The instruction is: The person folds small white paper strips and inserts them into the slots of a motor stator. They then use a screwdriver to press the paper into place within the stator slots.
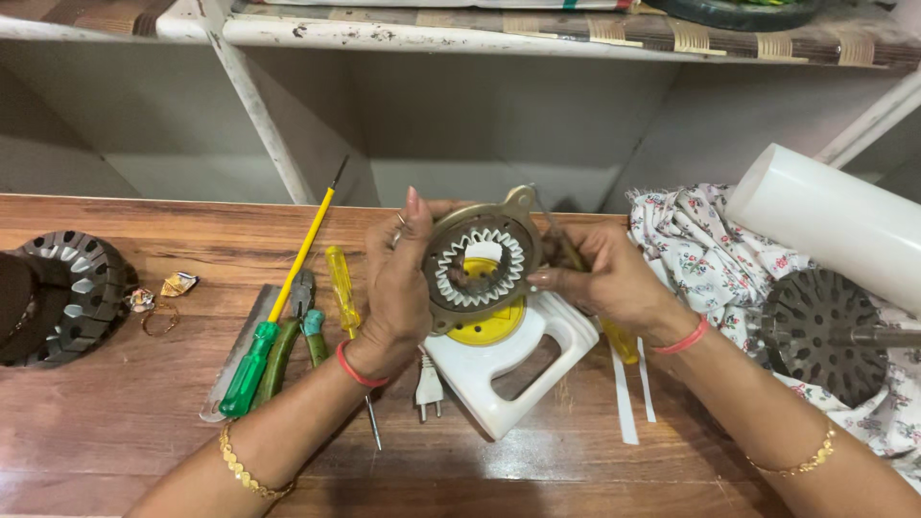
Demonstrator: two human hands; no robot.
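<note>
Left hand [398, 288] is closed around the left rim of a round motor stator [480, 261], holding it up above the middle of the tabletop [537, 460]. Right hand [604, 278] is curled tight around a thin tool [561, 235] that pokes at the right side of the ring. I cannot tell what kind of tool it is.

The stator looks like hard metal, so it is likely heavy and stiff. The white paper pieces between its teeth look thin and could tear. The outer rim and its little ear at the top look like the safe places to grab.

Nearest on the tabletop are a small plug [428, 388] and a white plastic case [508, 369] with a yellow disc, right under the ring. White strips [628, 393] lie just to its right. Left of the hands lie a green-handled screwdriver [251, 369], green pliers [293, 336] and a yellow screwdriver [342, 288], close together. Far left sits a dark finned motor part [67, 293]. On the right are a flowered cloth [710, 249], a dark holed cover [815, 331] and a white tube [835, 221]. The tabletop's far edge meets a white shelf frame [259, 115].
</note>
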